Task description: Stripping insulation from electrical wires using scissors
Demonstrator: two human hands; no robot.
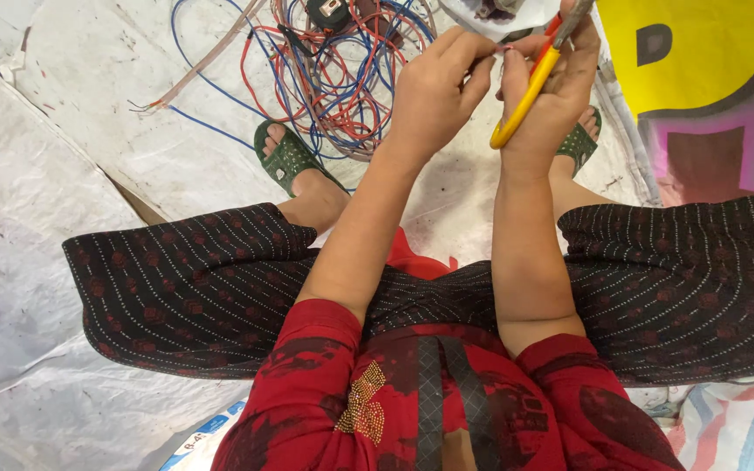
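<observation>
Looking down from the head camera, nearest to me I see red sleeves and a dark patterned skirt [202,288] spread over both knees, with the forearms reaching out between them. Further out, the left hand [434,92] is pinched tight, thumb and forefinger closed on the end of a thin wire [501,49] that I can barely make out. Just beside it, the right hand [551,96] is wrapped around a yellow-handled cutter [527,92], its metal tip running out of the top of the picture, so I cannot tell how the blades stand. The two hands nearly touch, and that is my worry: the tool's tip sits so near the left fingertips that a slip could nick them, I judge. Beyond the hands lies a tangle of red and blue wires [333,78] on the white sheeting [89,113], just past a foot in a green sandal [285,157]. A loop could snag the toes if a strand is pulled hard, dragging the heap.
</observation>
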